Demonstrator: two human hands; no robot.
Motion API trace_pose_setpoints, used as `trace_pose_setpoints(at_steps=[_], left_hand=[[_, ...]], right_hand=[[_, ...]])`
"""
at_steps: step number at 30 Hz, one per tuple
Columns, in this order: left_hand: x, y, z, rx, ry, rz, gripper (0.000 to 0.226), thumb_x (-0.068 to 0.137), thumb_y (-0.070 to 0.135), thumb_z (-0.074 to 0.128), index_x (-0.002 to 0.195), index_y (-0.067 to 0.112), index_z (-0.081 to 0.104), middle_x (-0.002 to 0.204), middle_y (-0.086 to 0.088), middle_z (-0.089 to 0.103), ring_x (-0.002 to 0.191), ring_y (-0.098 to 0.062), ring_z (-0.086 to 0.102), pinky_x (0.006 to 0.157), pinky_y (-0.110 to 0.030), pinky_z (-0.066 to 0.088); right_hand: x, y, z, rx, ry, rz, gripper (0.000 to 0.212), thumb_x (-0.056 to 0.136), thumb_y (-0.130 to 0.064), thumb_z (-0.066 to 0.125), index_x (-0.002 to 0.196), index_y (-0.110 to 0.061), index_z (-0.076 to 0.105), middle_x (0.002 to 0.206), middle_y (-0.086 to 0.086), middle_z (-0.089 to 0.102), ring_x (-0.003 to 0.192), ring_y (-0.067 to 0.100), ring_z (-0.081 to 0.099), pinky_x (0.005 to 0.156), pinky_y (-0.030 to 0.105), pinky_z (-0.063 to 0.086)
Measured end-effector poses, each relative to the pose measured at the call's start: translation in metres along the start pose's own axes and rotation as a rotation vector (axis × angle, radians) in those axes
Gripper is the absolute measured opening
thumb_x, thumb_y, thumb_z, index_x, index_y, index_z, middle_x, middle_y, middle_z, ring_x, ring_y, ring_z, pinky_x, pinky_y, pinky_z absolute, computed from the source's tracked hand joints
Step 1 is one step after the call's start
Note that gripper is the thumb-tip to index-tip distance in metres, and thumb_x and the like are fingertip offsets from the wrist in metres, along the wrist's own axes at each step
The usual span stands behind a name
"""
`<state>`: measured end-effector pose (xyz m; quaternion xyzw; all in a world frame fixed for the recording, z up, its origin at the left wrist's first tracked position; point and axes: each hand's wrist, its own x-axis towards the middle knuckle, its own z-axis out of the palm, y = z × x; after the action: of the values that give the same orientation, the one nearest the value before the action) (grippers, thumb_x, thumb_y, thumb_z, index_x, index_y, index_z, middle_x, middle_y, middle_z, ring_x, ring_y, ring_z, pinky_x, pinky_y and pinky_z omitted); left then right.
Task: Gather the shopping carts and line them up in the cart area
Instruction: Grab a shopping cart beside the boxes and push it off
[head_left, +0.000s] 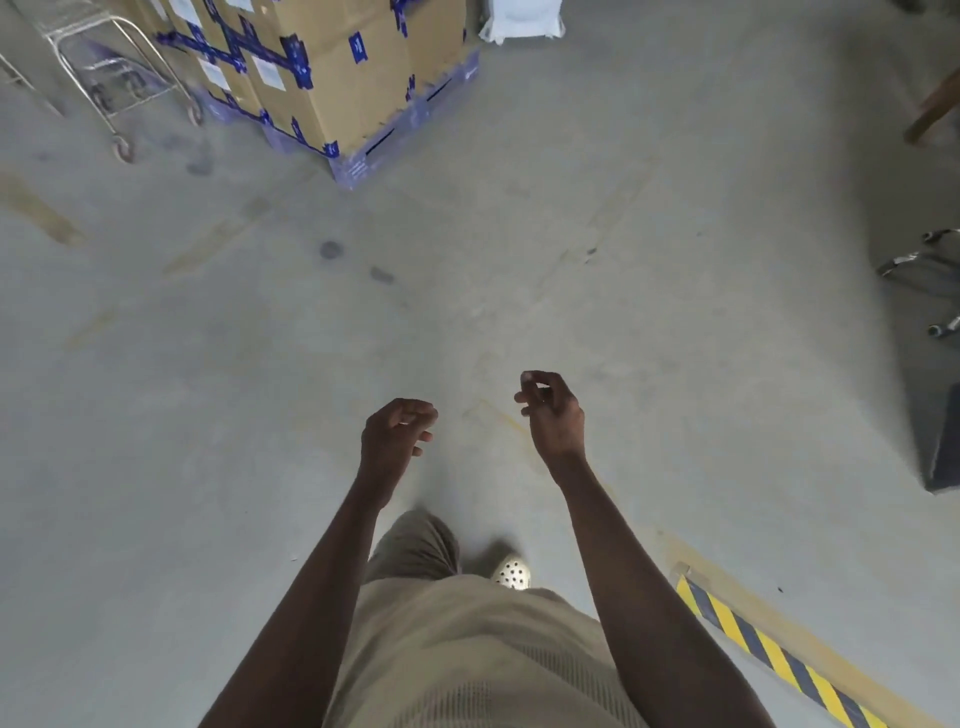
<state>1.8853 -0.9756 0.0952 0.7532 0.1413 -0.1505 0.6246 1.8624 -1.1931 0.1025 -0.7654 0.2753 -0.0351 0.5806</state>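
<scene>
In the middle of the frame, your left hand (397, 434) and right hand (551, 415) hold nothing, fingers loosely curled. A shopping cart (111, 78) waits far off, upper left, beside boxes (322, 67). I think most work is left.

Soft, even daylight leaves the pale grey concrete floor (519, 260) nearly shadowless; motion blur smears the whole view, and wide-angle distortion bends the stacked brown cardboard boxes (332, 67) near the top edge

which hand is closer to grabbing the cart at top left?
Left, probably. The shopping cart stands ahead on the left hand's side; the right hand would cross over. Both are empty.
</scene>
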Motion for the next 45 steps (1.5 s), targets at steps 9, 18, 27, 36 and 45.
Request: trace_pose_setpoints(at_steps=[9,18,27,36,45], left_hand=[[0.175,0.057,0.002,-0.029,0.032,-0.014,0.013,0.086,0.026,0.073,0.094,0.017,0.075,0.089,-0.004,0.076,0.077,-0.024,0.073,0.064,-0.035,0.053],[0.402,0.195,0.019,0.05,-0.111,0.055,0.006,0.088,0.018,0.072,0.092,0.017,0.075,0.087,0.001,0.076,0.074,-0.018,0.071,0.066,-0.033,0.05],[0.577,0.286,0.043,-0.013,-0.134,0.076,0.005,0.091,0.015,0.07,0.095,0.016,0.074,0.088,-0.001,0.077,0.074,-0.019,0.069,0.064,-0.031,0.049],[0.758,0.352,0.038,-0.09,0.031,0.009,0.018,0.087,0.026,0.071,0.099,0.012,0.073,0.088,-0.006,0.076,0.075,-0.02,0.071,0.067,-0.036,0.051],[0.842,0.378,-0.061,-0.33,0.478,-0.104,0.013,0.092,0.016,0.069,0.101,0.009,0.073,0.087,-0.007,0.075,0.074,-0.021,0.069,0.064,-0.033,0.05]], right_hand=[[0.163,-0.043,0.054,-0.081,-0.096,-0.011,0.014,0.1,-0.037,0.061,0.089,-0.046,0.063,0.088,-0.007,0.076,0.084,0.015,0.071,0.084,0.042,0.057],[0.353,-0.155,0.107,-0.031,0.02,0.015,0.014,0.101,-0.038,0.06,0.089,-0.045,0.064,0.092,-0.01,0.074,0.092,0.018,0.069,0.088,0.036,0.053],[0.52,-0.208,0.154,0.006,0.025,0.097,0.015,0.101,-0.029,0.059,0.098,-0.028,0.074,0.088,-0.011,0.075,0.091,0.015,0.07,0.09,0.033,0.053],[0.759,-0.308,0.228,-0.059,-0.181,0.007,0.013,0.101,-0.031,0.061,0.099,-0.027,0.074,0.089,-0.008,0.076,0.079,0.006,0.069,0.072,0.019,0.049],[0.883,-0.401,0.373,-0.156,-0.557,-0.086,0.015,0.102,-0.033,0.06,0.106,-0.027,0.073,0.091,-0.006,0.075,0.073,0.006,0.066,0.073,0.026,0.045]])
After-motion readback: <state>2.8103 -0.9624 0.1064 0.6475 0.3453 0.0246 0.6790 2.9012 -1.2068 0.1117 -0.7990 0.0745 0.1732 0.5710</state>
